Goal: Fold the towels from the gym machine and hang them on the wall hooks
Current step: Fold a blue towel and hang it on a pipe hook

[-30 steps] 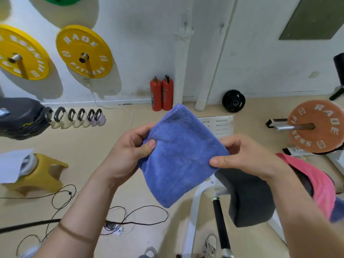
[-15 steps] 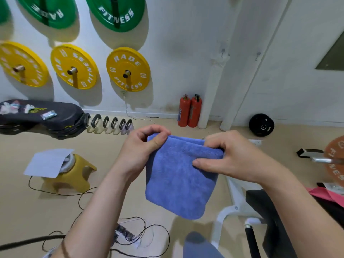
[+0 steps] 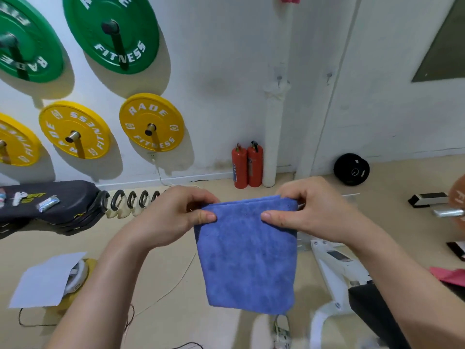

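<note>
Folded blue towel (image 3: 246,255) hangs in the air between both hands, long axis vertical, top edge level. Left hand (image 3: 176,215) pinches the top-left corner and right hand (image 3: 309,210) the top-right, thumbs on the near face. Wall hooks (image 3: 328,75) lie ahead and well above, slightly right; probably a lift up and forward, right hand nearer.

The beige floor (image 3: 392,177) bears two red fire extinguishers (image 3: 247,165), a black weight plate (image 3: 351,169) and kettlebells (image 3: 130,201).

One blue towel (image 3: 247,260), two extinguishers (image 3: 240,167), three yellow plates (image 3: 136,119), perhaps five kettlebells (image 3: 117,212)
</note>
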A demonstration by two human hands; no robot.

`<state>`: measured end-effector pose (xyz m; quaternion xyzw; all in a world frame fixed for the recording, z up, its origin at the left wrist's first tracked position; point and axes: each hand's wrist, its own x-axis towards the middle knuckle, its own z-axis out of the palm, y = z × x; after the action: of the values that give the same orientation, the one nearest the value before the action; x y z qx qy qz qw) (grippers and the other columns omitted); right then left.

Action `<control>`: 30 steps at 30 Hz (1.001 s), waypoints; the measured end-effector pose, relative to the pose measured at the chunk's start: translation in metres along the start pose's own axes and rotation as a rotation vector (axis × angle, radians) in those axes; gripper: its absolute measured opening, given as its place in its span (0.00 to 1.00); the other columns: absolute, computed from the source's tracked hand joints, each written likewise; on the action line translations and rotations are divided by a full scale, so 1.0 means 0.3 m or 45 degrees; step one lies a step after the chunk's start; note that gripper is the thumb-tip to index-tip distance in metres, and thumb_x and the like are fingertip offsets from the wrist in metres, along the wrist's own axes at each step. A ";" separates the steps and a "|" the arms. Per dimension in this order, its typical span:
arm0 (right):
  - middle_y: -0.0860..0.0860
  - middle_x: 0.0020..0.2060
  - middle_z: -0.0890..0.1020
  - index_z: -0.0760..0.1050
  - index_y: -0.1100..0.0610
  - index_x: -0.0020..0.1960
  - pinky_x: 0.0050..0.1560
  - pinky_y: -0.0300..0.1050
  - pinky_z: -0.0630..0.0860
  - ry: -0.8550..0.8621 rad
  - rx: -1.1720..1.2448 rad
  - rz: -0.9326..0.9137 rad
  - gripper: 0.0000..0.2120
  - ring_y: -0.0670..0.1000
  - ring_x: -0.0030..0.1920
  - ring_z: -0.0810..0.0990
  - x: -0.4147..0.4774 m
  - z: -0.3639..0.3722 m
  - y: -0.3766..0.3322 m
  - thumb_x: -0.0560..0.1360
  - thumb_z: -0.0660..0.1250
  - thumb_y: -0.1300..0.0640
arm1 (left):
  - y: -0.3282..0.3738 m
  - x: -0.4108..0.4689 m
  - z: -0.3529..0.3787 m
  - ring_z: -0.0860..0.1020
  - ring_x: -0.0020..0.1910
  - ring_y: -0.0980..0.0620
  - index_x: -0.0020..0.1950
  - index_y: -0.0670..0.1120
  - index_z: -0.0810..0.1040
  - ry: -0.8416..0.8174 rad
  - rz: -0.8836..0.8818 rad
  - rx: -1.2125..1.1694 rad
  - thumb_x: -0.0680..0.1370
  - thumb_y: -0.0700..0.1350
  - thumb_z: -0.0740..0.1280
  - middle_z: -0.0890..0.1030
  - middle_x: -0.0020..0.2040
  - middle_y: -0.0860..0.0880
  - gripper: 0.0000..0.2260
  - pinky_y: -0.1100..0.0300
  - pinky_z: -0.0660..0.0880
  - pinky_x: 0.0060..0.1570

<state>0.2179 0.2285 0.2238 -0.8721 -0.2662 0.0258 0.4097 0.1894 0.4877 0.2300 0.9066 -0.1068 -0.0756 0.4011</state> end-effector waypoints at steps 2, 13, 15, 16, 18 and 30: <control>0.50 0.23 0.67 0.61 0.57 0.26 0.29 0.48 0.64 0.037 -0.315 -0.072 0.26 0.47 0.26 0.65 0.077 -0.032 0.053 0.66 0.66 0.38 | 0.006 0.136 0.009 0.76 0.43 0.58 0.45 0.54 0.77 0.036 0.022 0.327 0.76 0.41 0.67 0.80 0.41 0.56 0.08 0.61 0.72 0.43; 0.47 0.26 0.72 0.65 0.50 0.29 0.32 0.37 0.67 0.281 -0.182 -0.051 0.16 0.46 0.31 0.70 0.549 -0.311 0.357 0.67 0.72 0.51 | 0.069 0.858 0.033 0.76 0.51 0.52 0.51 0.48 0.77 0.392 0.378 0.503 0.67 0.31 0.61 0.78 0.50 0.53 0.19 0.61 0.72 0.49; 0.46 0.27 0.73 0.67 0.48 0.30 0.34 0.35 0.68 0.285 -0.086 -0.011 0.15 0.44 0.32 0.71 0.609 -0.346 0.397 0.67 0.72 0.51 | 0.111 0.914 0.036 0.77 0.53 0.57 0.52 0.48 0.79 0.449 0.500 0.202 0.69 0.31 0.64 0.79 0.51 0.56 0.17 0.66 0.72 0.52; 0.46 0.27 0.74 0.68 0.49 0.31 0.33 0.34 0.68 0.282 -0.038 0.019 0.14 0.44 0.32 0.71 0.644 -0.367 0.419 0.67 0.73 0.50 | 0.133 0.947 0.044 0.78 0.54 0.56 0.52 0.48 0.80 0.392 0.521 0.087 0.70 0.33 0.67 0.80 0.51 0.58 0.15 0.65 0.73 0.52; 0.47 0.28 0.75 0.73 0.52 0.34 0.32 0.34 0.67 0.234 0.043 0.095 0.12 0.43 0.31 0.70 0.725 -0.409 0.468 0.67 0.74 0.48 | 0.159 1.024 0.060 0.79 0.54 0.55 0.54 0.51 0.80 0.248 0.471 -0.020 0.71 0.41 0.70 0.81 0.52 0.58 0.13 0.61 0.75 0.54; 0.52 0.36 0.79 0.78 0.63 0.47 0.38 0.40 0.74 -0.188 0.657 0.125 0.11 0.48 0.38 0.76 1.327 -0.580 0.711 0.77 0.67 0.54 | 0.003 1.705 -0.191 0.81 0.40 0.50 0.42 0.46 0.79 0.006 0.302 -0.391 0.66 0.37 0.71 0.82 0.39 0.48 0.08 0.52 0.78 0.43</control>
<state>0.6992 0.1884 0.2528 -0.7467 -0.2374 0.1762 0.5959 0.6959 0.3977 0.2427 0.8161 -0.1991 -0.0412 0.5410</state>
